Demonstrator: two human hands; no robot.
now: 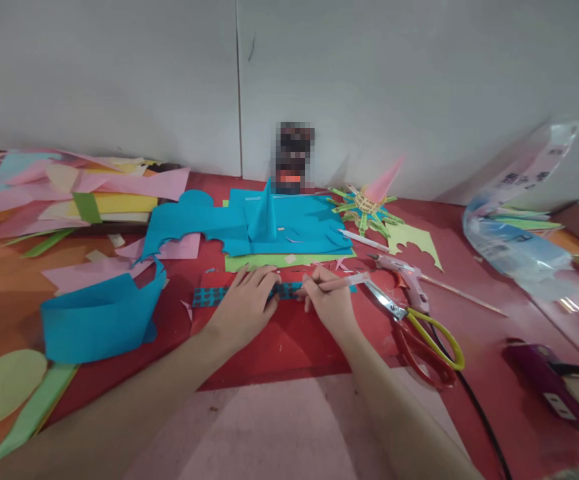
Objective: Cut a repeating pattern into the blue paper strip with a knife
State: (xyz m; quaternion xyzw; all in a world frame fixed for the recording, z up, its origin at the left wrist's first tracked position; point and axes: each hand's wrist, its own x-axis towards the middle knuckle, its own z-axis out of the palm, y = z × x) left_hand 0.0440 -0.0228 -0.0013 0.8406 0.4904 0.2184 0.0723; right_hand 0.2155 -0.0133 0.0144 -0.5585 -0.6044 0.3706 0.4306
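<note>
My left hand (pixel 249 293) lies over a narrow blue paper strip (pixel 209 297) marked with rows of dark shapes. Its fingers rest flat and hold the strip down on a red sheet (pixel 269 350). In my right hand (pixel 330 301) is a pen (pixel 345 282) with a pinkish barrel, gripped in a writing pose. The pen's tip is hidden by the fingers, close to the strip. Just right of that hand, scissors (pixel 396 310) with one yellow and one red handle lie partly spread.
Behind the hands are blue paper sheets (pixel 304 223), a blue paper cone (pixel 264 223) and a pink-coned paper piece (pixel 366 203). A glue gun (pixel 409 280) lies right, near a plastic bag (pixel 509 227). Left are a curved blue band (pixel 94 320) and coloured paper scraps (pixel 119 183).
</note>
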